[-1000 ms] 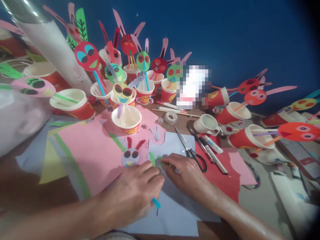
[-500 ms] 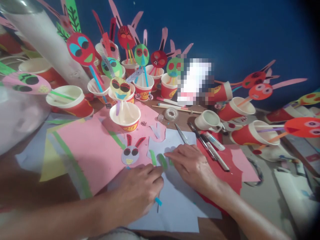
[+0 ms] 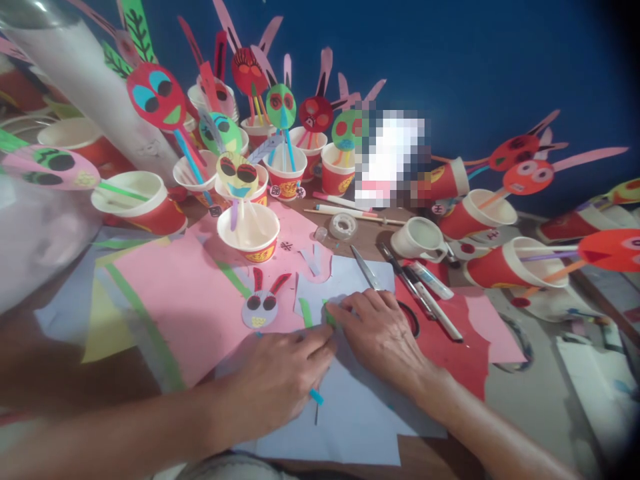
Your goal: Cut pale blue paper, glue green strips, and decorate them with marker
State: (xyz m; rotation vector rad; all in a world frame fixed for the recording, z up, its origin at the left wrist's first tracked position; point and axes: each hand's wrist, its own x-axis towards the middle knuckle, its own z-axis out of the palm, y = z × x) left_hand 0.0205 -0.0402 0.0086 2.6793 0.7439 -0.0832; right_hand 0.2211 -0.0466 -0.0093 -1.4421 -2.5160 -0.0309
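Note:
My left hand (image 3: 280, 377) rests on a pale blue paper sheet (image 3: 350, 420), fingers curled and pressed down over a blue straw (image 3: 316, 397) whose end pokes out below it. My right hand (image 3: 377, 330) lies beside it, fingertips pinching a small green paper piece (image 3: 329, 313). A second green strip (image 3: 305, 312) lies just left of it. A grey paper rabbit face with red ears (image 3: 260, 308) lies on the pink sheet (image 3: 190, 307) close to my left hand.
Scissors (image 3: 367, 270) and pens (image 3: 425, 293) lie right of my right hand on red paper (image 3: 445, 353). A tape roll (image 3: 343, 227), a white mug (image 3: 417, 240) and several red paper cups (image 3: 250, 233) holding paper faces on straws crowd the back.
My right hand drew back left and closed its fingertips on the green piece, now covering the scissor handles. My left hand stayed pressed on the straw. The view shifted slightly.

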